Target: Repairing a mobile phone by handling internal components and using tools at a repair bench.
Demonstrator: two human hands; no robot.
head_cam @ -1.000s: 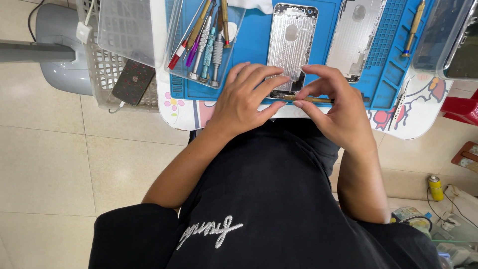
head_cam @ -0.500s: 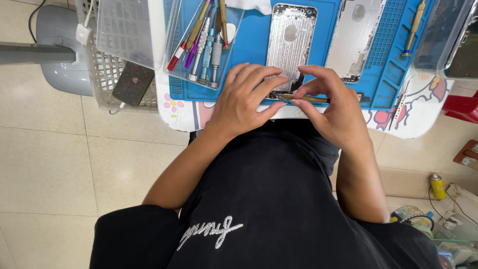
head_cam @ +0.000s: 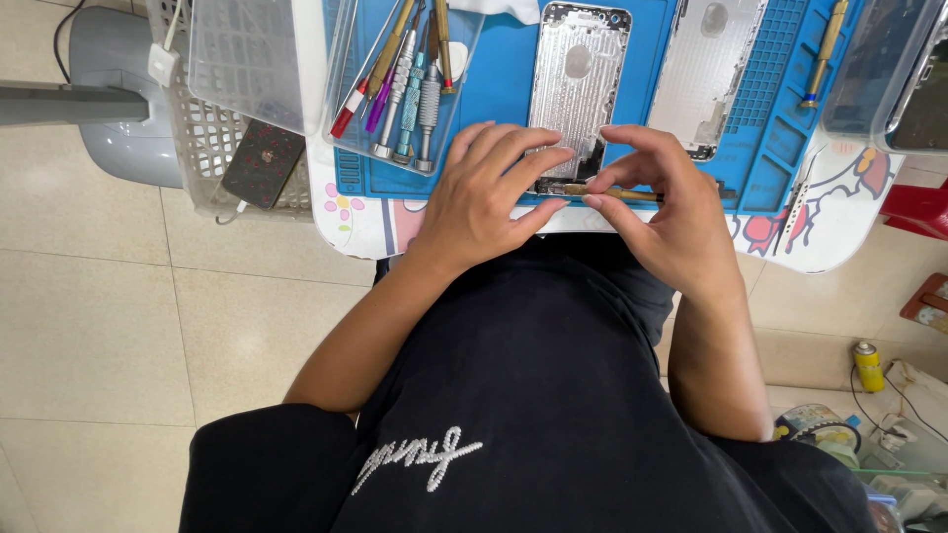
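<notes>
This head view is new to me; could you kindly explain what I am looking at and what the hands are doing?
The camera sits on a person's head and looks straight down, so you see their own two bare hands, their arms and their black top. There is no machine here.

In front of them lies a blue work mat. On it rests a silver phone shell with its inside facing up, and a second shell lies beside it. A clear tray holds several small screwdrivers.

The left hand steadies the lower end of the phone shell. The right hand pinches a thin gold tool, its tip at the shell's lower edge. A white basket holding another phone stands to the left.
</notes>
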